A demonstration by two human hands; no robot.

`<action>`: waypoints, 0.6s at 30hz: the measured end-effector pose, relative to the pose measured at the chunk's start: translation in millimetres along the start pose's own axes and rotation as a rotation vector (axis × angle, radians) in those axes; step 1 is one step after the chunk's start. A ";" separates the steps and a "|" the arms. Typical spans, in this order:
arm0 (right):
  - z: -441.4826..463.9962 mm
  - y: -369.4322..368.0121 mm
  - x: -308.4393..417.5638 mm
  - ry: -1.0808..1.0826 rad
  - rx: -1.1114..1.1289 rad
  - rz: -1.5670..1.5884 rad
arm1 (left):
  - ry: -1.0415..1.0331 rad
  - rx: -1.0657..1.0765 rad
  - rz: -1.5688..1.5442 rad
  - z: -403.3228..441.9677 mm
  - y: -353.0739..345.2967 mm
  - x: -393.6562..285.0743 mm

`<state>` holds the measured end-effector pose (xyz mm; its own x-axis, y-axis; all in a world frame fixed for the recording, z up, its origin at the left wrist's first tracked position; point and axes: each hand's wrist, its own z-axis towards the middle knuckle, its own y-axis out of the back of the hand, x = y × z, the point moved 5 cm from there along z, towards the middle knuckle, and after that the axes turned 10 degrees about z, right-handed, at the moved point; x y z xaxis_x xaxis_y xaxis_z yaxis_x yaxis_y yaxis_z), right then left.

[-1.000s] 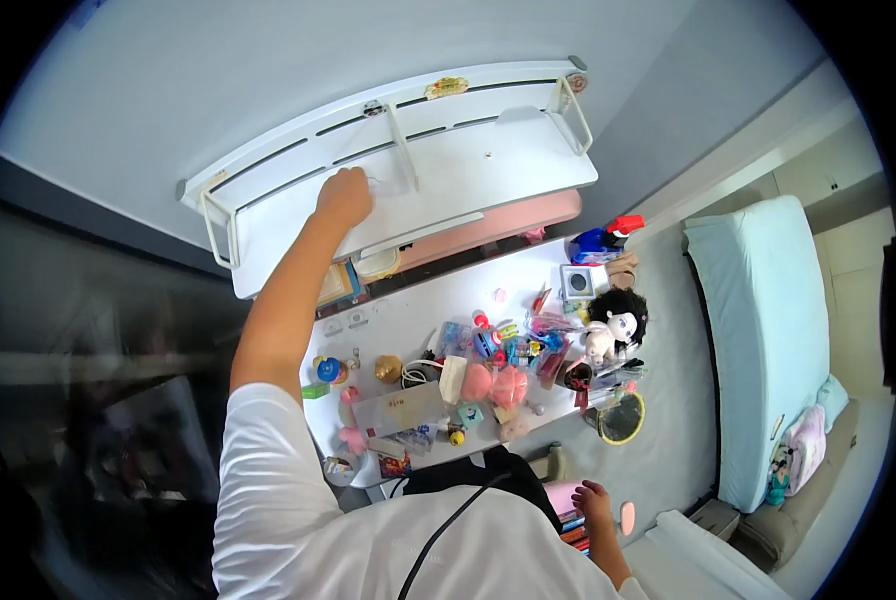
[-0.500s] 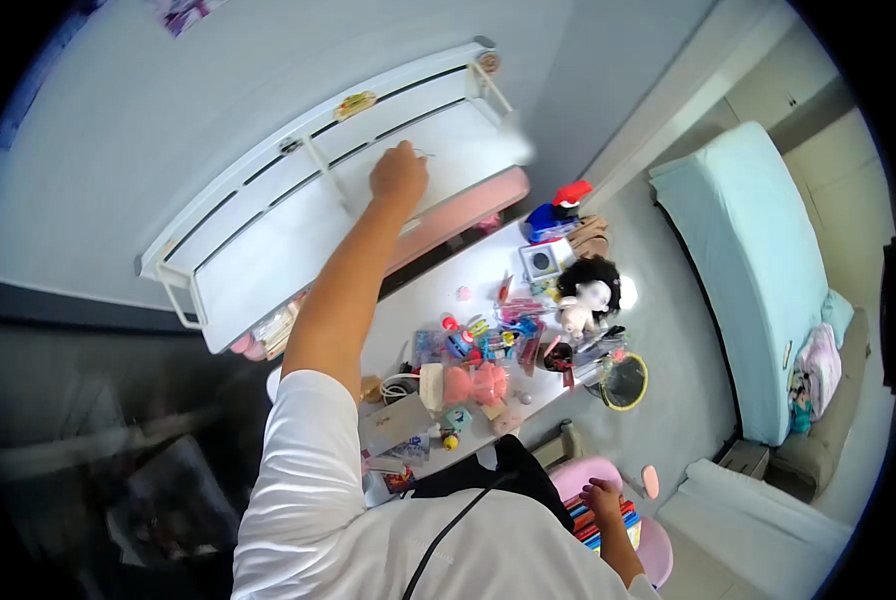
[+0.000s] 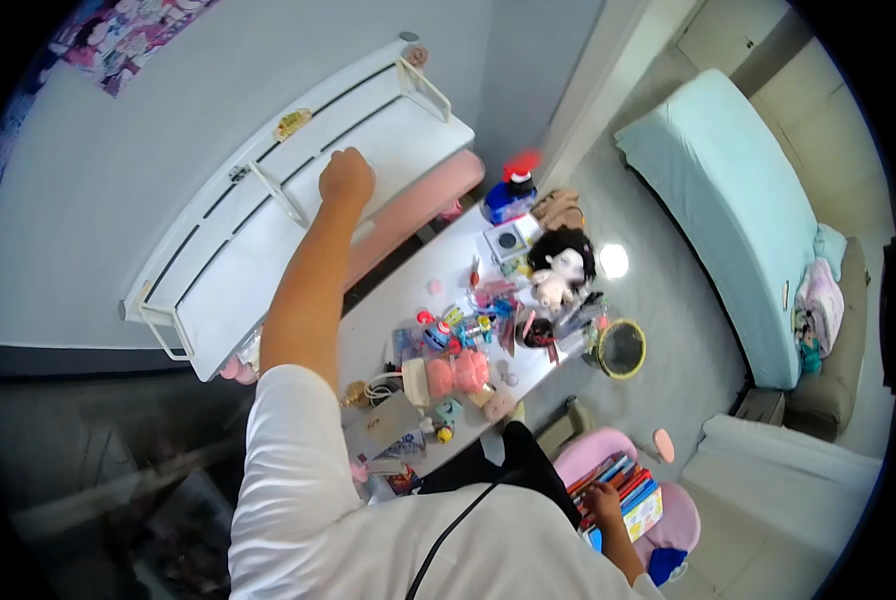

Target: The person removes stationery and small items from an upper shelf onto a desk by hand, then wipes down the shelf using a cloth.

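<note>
My left hand (image 3: 348, 178) reaches up over the white wall shelf (image 3: 233, 262), its fingers curled into a fist. Whatever may be inside it is hidden. Low on the right, my right hand (image 3: 600, 503) rests at a row of colourful books (image 3: 623, 482) on a pink chair (image 3: 593, 450). Its fingers look slightly bent and apart, lying against the books. A small yellow item (image 3: 293, 124) sits on the shelf's back rail, up and left of my left hand.
Below the shelf, a white table (image 3: 383, 335) carries a doll (image 3: 565, 268), a blue spray bottle (image 3: 509, 200) with a red top, pink plush pieces (image 3: 458, 373) and many small items. A yellow-rimmed bin (image 3: 621, 350) stands beside it. A bed (image 3: 723, 220) is farther right.
The view has shifted, so the shelf and table appear farther left. My left hand stays over the shelf, still closed. My right hand now lies lower against the books, which show more fully.
</note>
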<state>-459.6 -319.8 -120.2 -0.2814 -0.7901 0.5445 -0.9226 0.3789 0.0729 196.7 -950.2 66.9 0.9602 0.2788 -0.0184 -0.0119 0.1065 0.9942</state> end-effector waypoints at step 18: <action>-4.0 -31.3 6.4 -0.012 -0.023 -0.114 | 0.775 1.700 -1.609 -520.9 -139.7 -207.6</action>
<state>-431.5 -334.8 -115.7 -0.1785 -0.8343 0.5217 -0.9425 0.2973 0.1530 -146.3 -525.8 -123.1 -0.2145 0.9682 -0.1285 0.7881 0.0939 -0.6083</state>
